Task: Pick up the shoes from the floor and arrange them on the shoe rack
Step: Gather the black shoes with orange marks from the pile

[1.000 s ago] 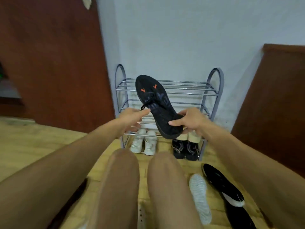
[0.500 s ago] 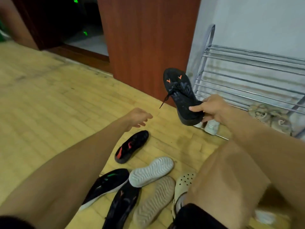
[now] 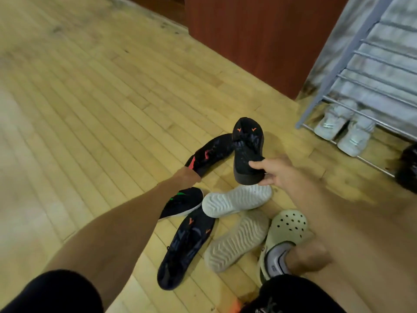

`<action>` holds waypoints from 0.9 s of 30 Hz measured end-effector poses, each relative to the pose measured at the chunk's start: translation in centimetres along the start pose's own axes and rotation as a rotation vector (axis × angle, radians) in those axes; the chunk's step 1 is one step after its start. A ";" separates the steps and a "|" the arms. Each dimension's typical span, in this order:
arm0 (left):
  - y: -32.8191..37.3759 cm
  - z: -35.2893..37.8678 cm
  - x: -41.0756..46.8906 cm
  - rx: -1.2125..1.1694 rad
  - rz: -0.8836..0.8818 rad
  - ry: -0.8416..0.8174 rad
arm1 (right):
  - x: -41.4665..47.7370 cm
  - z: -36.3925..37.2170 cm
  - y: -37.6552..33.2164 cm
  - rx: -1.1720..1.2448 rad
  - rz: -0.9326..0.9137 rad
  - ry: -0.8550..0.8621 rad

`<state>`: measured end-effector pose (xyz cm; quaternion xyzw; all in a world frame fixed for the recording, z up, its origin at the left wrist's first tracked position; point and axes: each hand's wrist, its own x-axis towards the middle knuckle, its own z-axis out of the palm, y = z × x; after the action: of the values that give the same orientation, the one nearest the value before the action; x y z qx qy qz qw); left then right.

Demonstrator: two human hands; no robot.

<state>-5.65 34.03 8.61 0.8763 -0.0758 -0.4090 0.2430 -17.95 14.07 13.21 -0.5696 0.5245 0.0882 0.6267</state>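
The wooden floor (image 3: 94, 105) now fills a view that a second ago faced the shoe rack (image 3: 370, 71) squarely; the rack sits at the right edge, a pale pair (image 3: 340, 129) on its bottom rails. The scattered shoes lie by the person's knees, among them a black shoe with orange marks (image 3: 187, 249) that looks the mate of the one carried. The right hand (image 3: 274, 171) stays clamped on the heel of the black shoe (image 3: 247, 147), while the left hand (image 3: 188, 175), earlier at its laces, has dropped onto a black-and-red shoe (image 3: 212, 154), its grip hidden, so probably a second pickup comes before racking.
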 end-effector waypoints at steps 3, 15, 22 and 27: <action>-2.3 2.4 2.6 0.174 -0.020 -0.059 | 1.6 0.5 1.9 -0.037 0.036 0.001; -9.8 9.2 0.8 0.278 -0.158 -0.061 | 1.8 0.9 7.1 -0.466 0.154 -0.133; -15.1 9.9 -2.1 0.126 -0.303 0.092 | 0.7 1.8 7.9 -0.644 0.144 -0.114; -17.8 11.5 -4.0 -0.008 -0.355 -0.012 | -0.4 1.1 8.3 -0.662 0.258 -0.209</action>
<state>-18.12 46.63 -3.65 0.8725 0.0805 -0.4510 0.1700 -23.43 17.92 8.13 -0.6585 0.4682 0.3893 0.4423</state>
